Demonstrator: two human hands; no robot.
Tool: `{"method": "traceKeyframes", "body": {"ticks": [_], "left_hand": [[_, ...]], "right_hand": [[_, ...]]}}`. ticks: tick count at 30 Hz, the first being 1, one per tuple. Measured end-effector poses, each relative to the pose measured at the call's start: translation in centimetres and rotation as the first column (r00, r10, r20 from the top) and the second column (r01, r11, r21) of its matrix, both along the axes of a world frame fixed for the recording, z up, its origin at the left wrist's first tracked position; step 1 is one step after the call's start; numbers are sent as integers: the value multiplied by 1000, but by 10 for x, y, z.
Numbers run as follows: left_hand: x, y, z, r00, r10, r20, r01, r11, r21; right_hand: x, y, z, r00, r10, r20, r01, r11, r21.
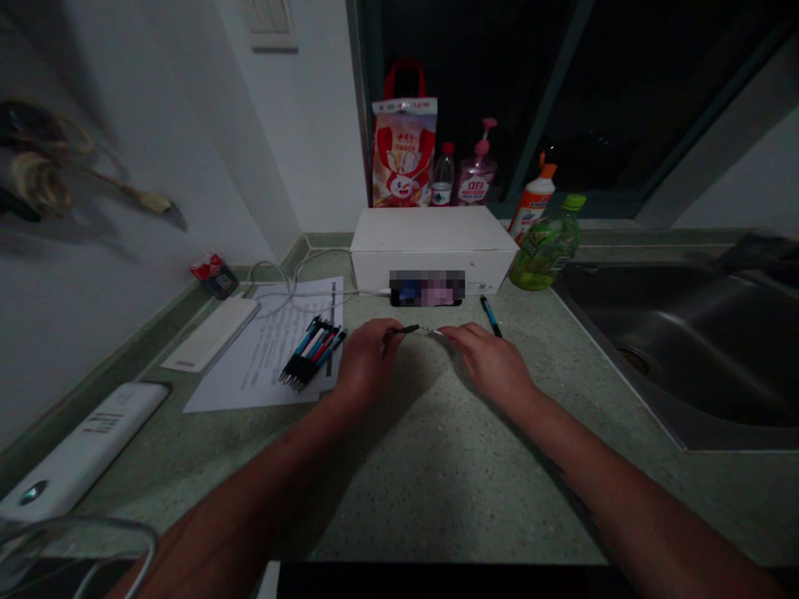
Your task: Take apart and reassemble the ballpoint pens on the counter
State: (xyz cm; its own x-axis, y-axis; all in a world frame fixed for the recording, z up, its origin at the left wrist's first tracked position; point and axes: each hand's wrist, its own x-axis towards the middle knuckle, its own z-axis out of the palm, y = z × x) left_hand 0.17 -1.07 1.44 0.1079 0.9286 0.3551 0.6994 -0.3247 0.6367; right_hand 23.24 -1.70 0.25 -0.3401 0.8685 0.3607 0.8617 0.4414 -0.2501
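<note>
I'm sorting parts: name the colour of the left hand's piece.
The piece looks black, shown in the head view.

The pink pump bottle (475, 181) bears the characters 立白 in white. Other print is too small or blurred to read: on the rabbit-faced bag (405, 150), the orange-and-white bottle (533, 201), the green bottle (544, 254), the paper sheet (259, 358) and the white power strip (103, 437).

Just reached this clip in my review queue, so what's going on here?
A person's left hand pinches a slim dark piece and their right hand a thin pale piece, ends facing each other above the counter; whether they touch is too small to tell. Several pens lie on a printed sheet to the left, and a blue-and-black pen lies by the right hand.
</note>
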Motion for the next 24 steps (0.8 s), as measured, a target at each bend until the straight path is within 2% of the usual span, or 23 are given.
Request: {"method": "traceKeyframes", "body": {"ticks": [5,8,11,15,18,24], "left_hand": [[-2,1,-4,998,-25,-50,26,1000,14],[-2,2,-7,990,-103,-92,108,993,45],[0,1,-9,975,-197,-104,200,980,18],[4,-1,-7,987,-161,-12,159,981,-114],[4,-1,-5,989,-124,76,138,962,-235],[5,0,-4,971,-96,218,161,939,-304]], "right_hand": [[0,-1,3,999,1,48,0,1000,-21],[-2,-3,5,994,52,99,-48,998,-49],[-6,-4,4,989,126,82,-119,989,-88],[-9,-4,2,993,111,-36,-114,989,-92],[-9,-4,2,992,105,-65,-110,990,-91],[-9,-3,-4,991,106,-84,-115,986,-117]]}}
